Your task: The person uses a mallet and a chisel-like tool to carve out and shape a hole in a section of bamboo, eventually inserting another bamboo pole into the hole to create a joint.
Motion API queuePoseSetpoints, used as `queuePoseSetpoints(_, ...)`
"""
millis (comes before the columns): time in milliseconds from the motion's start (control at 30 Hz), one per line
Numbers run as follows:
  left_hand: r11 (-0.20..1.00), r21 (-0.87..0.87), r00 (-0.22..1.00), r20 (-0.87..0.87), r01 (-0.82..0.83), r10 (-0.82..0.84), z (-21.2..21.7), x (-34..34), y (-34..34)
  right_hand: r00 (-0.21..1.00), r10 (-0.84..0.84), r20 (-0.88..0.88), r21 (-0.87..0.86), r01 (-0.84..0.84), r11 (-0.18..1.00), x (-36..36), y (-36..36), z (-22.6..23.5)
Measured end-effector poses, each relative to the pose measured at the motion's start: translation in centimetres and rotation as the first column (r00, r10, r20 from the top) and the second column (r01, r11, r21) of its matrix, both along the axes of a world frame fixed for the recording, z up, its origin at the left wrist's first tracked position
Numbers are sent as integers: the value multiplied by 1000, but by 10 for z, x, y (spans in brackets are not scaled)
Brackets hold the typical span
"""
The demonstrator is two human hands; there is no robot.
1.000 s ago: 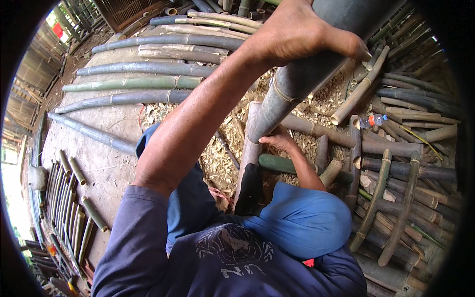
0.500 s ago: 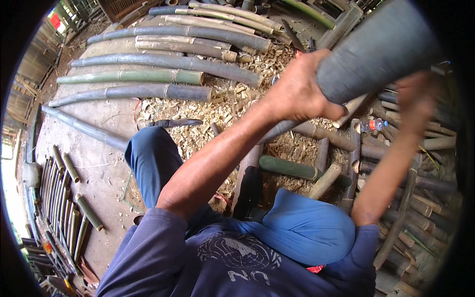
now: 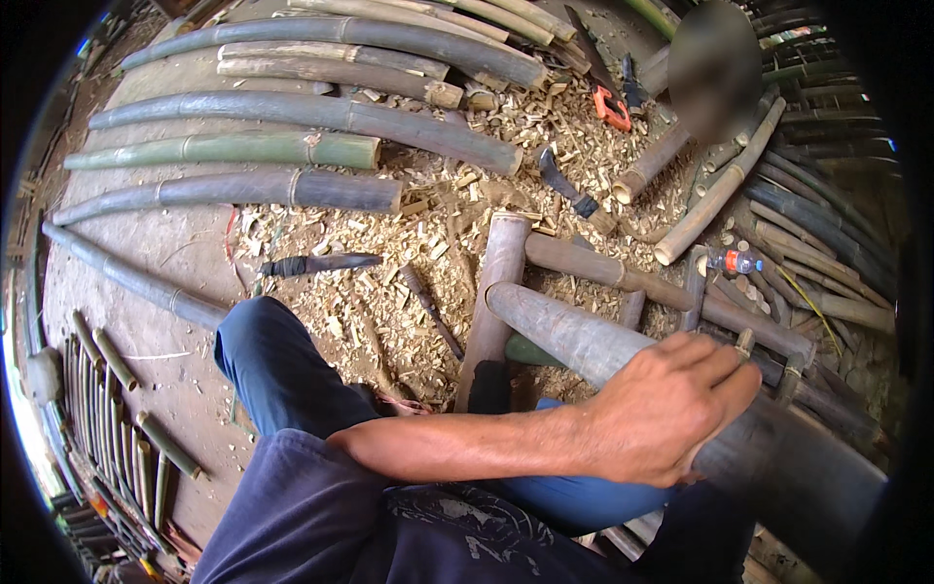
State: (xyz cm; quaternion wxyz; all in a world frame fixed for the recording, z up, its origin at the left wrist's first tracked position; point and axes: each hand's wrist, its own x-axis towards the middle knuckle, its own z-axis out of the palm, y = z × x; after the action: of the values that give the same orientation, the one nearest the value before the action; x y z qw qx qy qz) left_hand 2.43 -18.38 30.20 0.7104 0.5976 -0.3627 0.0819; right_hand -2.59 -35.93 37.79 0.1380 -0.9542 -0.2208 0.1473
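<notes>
A thick grey bamboo pole [image 3: 574, 331] slants from the middle toward the lower right. Its narrower end lies at the upright piece of a bamboo frame [image 3: 501, 258]. My left hand [image 3: 676, 409] reaches across my body, its fingers wrapped over the pole. The pole's wide lower end runs beside my right sleeve [image 3: 700, 535]. My right hand does not show. Among the shavings near my left knee lie a dark-handled knife [image 3: 326, 264] and a slim tool with a brown handle [image 3: 413, 282]. Farther off is a curved blade with a dark handle [image 3: 564, 180].
Several long bamboo poles [image 3: 243, 149] lie side by side at the far left. Wood shavings [image 3: 457, 200] cover the ground ahead. A saw with an orange handle [image 3: 611, 109] lies beyond. To the right are a plastic bottle [image 3: 735, 261] and stacked bamboo. Short bamboo pieces [image 3: 112, 404] lie at left.
The raised bamboo pole has come down and to my right side, with its narrower end on the frame. My left hand is now lower, on top of it. My right hand has left view.
</notes>
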Motion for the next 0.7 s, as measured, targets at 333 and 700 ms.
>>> queuePoseSetpoints(333,968,117,972,50,221,-228,-3,35,8,993,-45,-106,33,49,998,20,2,1)
queuePoseSetpoints(700,981,23,977,80,194,-195,-10,25,19,982,-102,-157,63,113,992,19,8,6)
